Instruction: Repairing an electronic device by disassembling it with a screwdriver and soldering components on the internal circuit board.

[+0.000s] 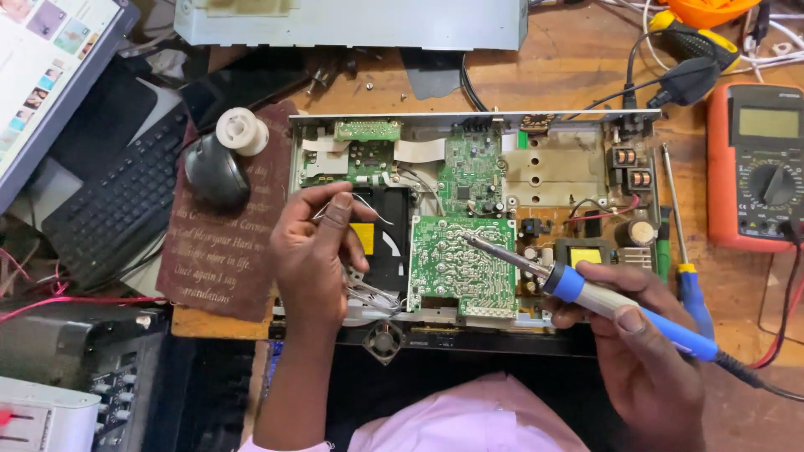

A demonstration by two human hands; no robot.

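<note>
An opened electronic device [578, 172] lies on the wooden bench with its green circuit boards bare. My right hand [636, 335] grips a blue-handled soldering iron [586, 293]; its metal tip rests on the upturned green board [461, 266] near the board's top edge. My left hand [314, 251] pinches a thin loop of solder wire [368, 209] between thumb and forefinger, just left of that board, over the black drive unit [385, 243]. More wire coils show under the left palm.
An orange multimeter [762, 167] sits at the right, a blue-handled screwdriver [685, 251] beside the device. A black mouse [216, 172] and white spool [243, 131] rest on a brown pad; a keyboard [117, 201] and screen [50, 67] lie left.
</note>
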